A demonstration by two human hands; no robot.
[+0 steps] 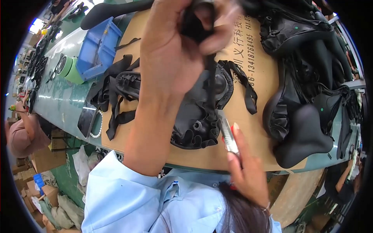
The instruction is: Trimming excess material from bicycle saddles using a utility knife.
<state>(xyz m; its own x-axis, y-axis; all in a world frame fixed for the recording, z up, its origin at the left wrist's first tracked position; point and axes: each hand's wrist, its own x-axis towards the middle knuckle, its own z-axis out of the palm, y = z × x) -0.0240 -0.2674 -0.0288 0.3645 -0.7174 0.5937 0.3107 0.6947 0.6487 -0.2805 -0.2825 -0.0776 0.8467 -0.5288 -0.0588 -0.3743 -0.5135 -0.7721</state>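
Note:
My left hand (175, 50) is raised over the table and closed on a black strap (211, 77), its fingers partly blurred. The strap hangs from this hand down to a black moulded piece (192, 124) with a gathered, wavy edge, which lies on brown cardboard. My left wrist hides part of that piece. Low on the right, my right hand (248, 169) grips a slim silver-bladed cutter (228, 134) with red parts. The cutter's tip points up at the moulded piece's right edge; whether it touches cannot be made out.
Cardboard (268, 83) covers the green table (58, 97). Black moulded pieces (307, 132) pile up at right. A blue bin (97, 52), a green tape roll (72, 70) and a phone-like slab (88, 121) with a beaded strap lie left. Another person (27, 132) sits far left.

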